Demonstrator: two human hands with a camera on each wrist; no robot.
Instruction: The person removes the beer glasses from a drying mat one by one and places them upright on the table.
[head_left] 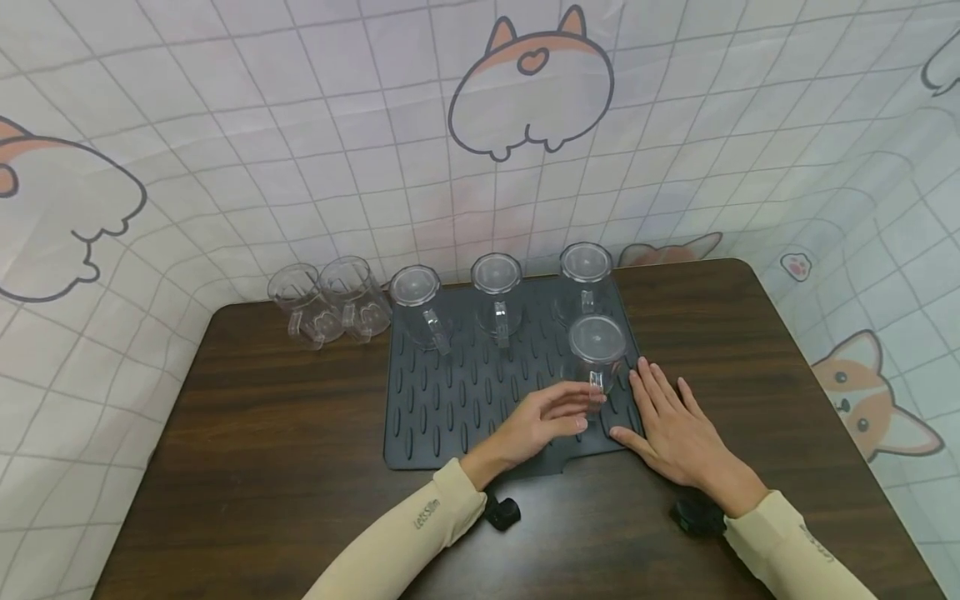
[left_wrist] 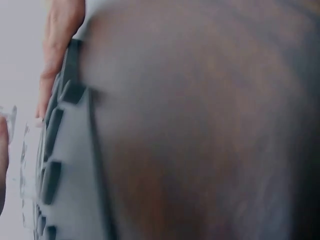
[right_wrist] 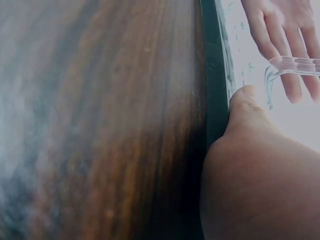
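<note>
While the right hand (head_left: 675, 442) lies flat at the edge of the drying mat (head_left: 442, 429), the left hand (head_left: 542, 423), fingers loose, is by the nearest upturned glass mug (head_left: 597, 340) on it; light contact should avoid tipping.

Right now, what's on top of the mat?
On the mat: three mugs at the back and one mug in front. The right hand lies at its right edge. That hand and the left hand cover bits of it, so I can't see those.
</note>
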